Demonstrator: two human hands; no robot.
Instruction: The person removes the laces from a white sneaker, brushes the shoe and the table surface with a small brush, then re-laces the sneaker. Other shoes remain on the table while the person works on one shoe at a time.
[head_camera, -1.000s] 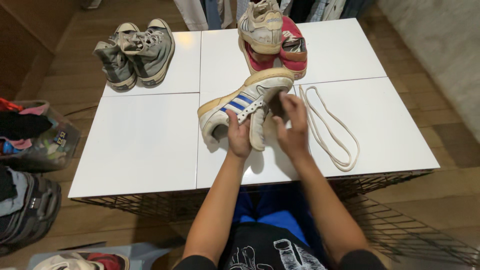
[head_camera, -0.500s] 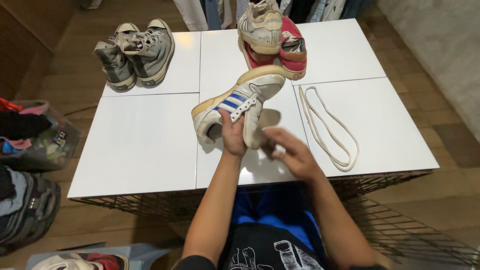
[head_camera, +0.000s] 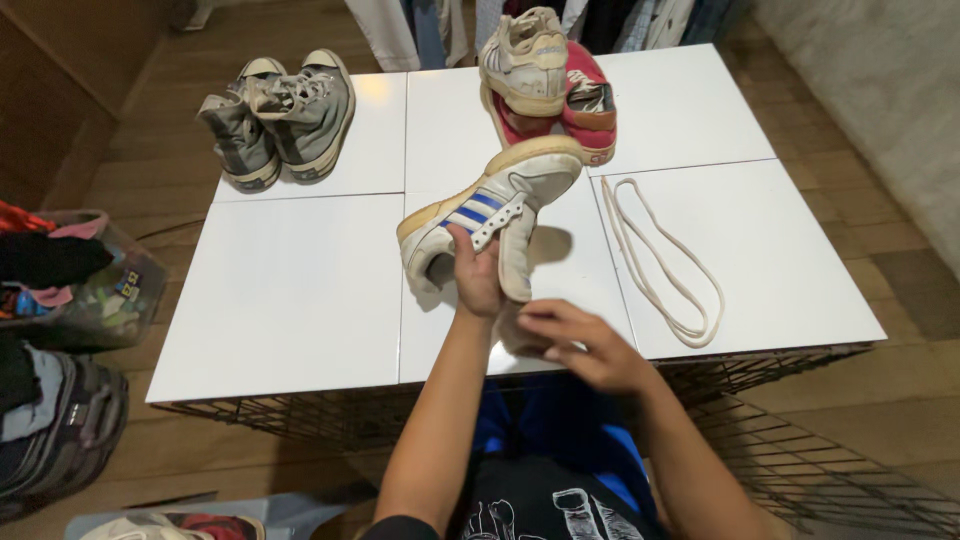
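Gripping a white sneaker, left hand lifts it.

A single head-worn camera looked steeply down from above the person's own lap, facing forward across the white worktop. It sat fairly near: both forearms entered from the bottom edge, and the whole worktop fitted in view, with wooden floor on either side. The far edge was cut off, so what hung beyond it stayed hard to make out.
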